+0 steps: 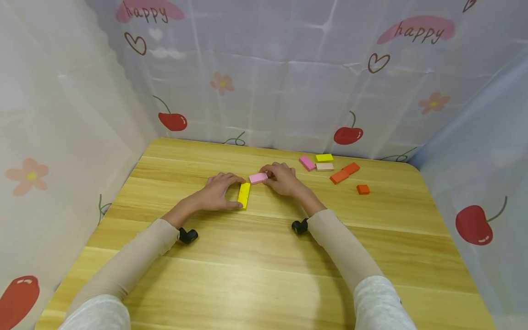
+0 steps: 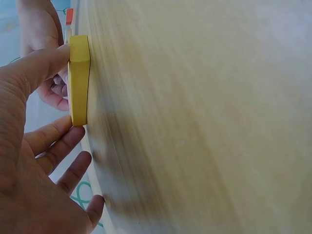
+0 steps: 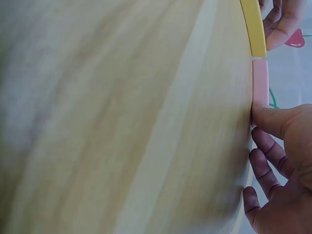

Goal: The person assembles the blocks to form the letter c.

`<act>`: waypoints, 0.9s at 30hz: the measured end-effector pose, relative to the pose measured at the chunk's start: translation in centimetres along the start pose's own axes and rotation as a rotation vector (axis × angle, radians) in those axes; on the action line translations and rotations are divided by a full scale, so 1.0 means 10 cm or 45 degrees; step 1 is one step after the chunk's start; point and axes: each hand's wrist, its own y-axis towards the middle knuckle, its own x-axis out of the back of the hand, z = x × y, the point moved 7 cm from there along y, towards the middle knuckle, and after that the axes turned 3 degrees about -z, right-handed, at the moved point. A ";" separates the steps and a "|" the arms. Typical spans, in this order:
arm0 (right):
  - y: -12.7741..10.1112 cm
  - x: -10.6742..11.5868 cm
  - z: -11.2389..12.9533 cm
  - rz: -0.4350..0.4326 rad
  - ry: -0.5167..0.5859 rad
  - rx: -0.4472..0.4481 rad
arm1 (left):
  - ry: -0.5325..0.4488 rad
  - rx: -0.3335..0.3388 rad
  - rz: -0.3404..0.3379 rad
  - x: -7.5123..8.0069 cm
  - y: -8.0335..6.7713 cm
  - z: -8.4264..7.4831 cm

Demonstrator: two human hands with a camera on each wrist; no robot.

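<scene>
My left hand point(image 1: 215, 191) pinches a long yellow block point(image 1: 244, 195) by its two ends, thumb at the near end and forefinger at the far end. The block lies on the wooden table, pointing away from me. My right hand point(image 1: 284, 179) holds a pink block point(image 1: 256, 178) at its right end between thumb and fingers. That block's left end sits close to the far end of the yellow one. In the right wrist view a narrow gap shows between the pink block point(image 3: 261, 83) and the yellow block point(image 3: 254, 29). Fingers hide the pink block's right end.
At the back right lie another pink block point(image 1: 307, 163), a yellow block point(image 1: 324, 157), a plain wood block point(image 1: 324, 167), two touching orange blocks point(image 1: 339, 177) and a separate orange block point(image 1: 363, 189). A printed curtain point(image 1: 272, 91) borders the wooden table point(image 1: 247, 266).
</scene>
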 end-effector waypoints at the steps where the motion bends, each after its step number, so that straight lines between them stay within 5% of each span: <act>1: 0.00 -0.01 0.00 0.002 0.001 -0.004 | -0.003 0.002 0.002 0.00 0.00 0.00; 27: 0.06 -0.03 0.04 0.041 -0.022 -0.011 | 0.004 0.011 0.006 -0.01 0.00 0.01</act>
